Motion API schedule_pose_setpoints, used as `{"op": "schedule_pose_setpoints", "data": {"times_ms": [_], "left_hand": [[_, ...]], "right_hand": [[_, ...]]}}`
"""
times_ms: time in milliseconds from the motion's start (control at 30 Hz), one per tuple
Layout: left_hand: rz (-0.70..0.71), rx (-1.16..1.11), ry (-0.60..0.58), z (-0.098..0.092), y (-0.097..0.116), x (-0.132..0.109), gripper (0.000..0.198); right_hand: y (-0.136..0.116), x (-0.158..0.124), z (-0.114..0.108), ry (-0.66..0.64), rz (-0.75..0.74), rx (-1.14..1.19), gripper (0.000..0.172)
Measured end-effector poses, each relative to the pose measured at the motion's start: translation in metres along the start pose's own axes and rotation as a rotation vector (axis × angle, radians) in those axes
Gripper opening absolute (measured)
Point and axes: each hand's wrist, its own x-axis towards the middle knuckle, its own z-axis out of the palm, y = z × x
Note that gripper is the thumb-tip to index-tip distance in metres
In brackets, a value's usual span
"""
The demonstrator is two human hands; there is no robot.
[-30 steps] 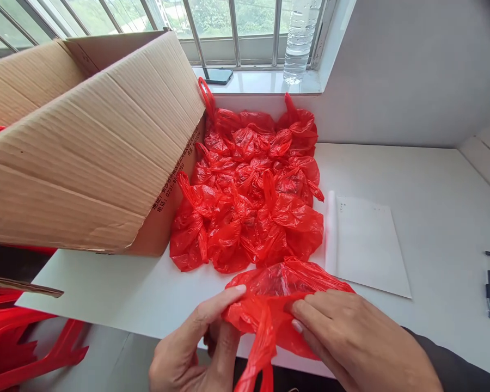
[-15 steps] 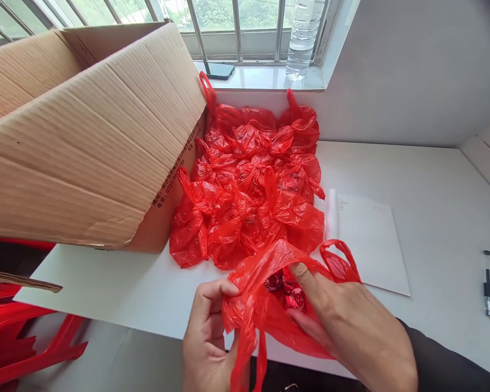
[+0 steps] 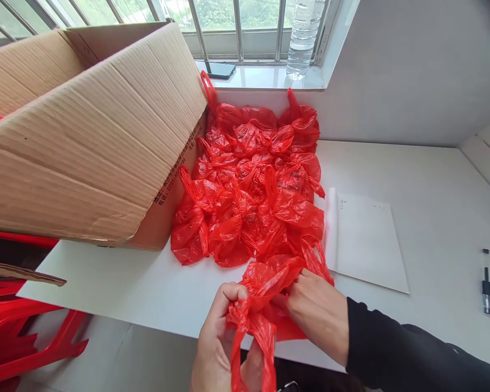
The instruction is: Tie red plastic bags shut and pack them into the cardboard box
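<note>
Both my hands grip one red plastic bag [image 3: 265, 283] at the near edge of the white table [image 3: 412, 179]. My left hand [image 3: 222, 343] is closed on the bag's left handle, which hangs down below it. My right hand [image 3: 316, 313] is closed on the gathered right side of the bag. The bag's mouth is bunched together and its contents are hidden. Just beyond it lie several tied red bags [image 3: 253, 179] packed in rows reaching back to the wall.
A large open cardboard box [image 3: 85, 136] stands at the left, its flap hanging over the table. A white sheet of paper [image 3: 365, 239] lies to the right, a pen [image 3: 487, 283] farther right. A water bottle [image 3: 304, 38] and phone [image 3: 220, 69] rest on the windowsill. Red plastic stools [image 3: 20, 326] stand below left.
The bag was held open showing shiny red items inside; now my hands have drawn its mouth together and bunched it. My right hand moved left, toward my left hand.
</note>
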Motion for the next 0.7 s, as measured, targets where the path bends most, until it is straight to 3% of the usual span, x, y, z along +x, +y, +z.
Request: {"op": "schedule_pose_setpoints", "data": {"times_ms": [133, 233, 367, 533, 700], "left_hand": [[0.032, 0.101, 0.121, 0.007, 0.002, -0.002, 0.05], [0.074, 0.083, 0.226, 0.005, -0.001, 0.003, 0.044], [0.194, 0.022, 0.232, -0.005, -0.011, 0.009, 0.034], [0.114, -0.026, 0.397, -0.02, -0.028, 0.01, 0.036], [0.059, -0.001, 0.417, -0.026, -0.037, 0.01, 0.039]], "right_hand": [[-0.003, 0.003, -0.001, -0.032, 0.035, -0.041, 0.023], [-0.004, 0.008, -0.005, -0.056, 0.092, -0.075, 0.021], [-0.002, 0.015, -0.004, -0.076, 0.13, -0.14, 0.023], [-0.001, 0.016, -0.006, -0.022, 0.127, -0.174, 0.021], [-0.001, 0.018, 0.001, -0.062, 0.094, -0.157, 0.018]]}}
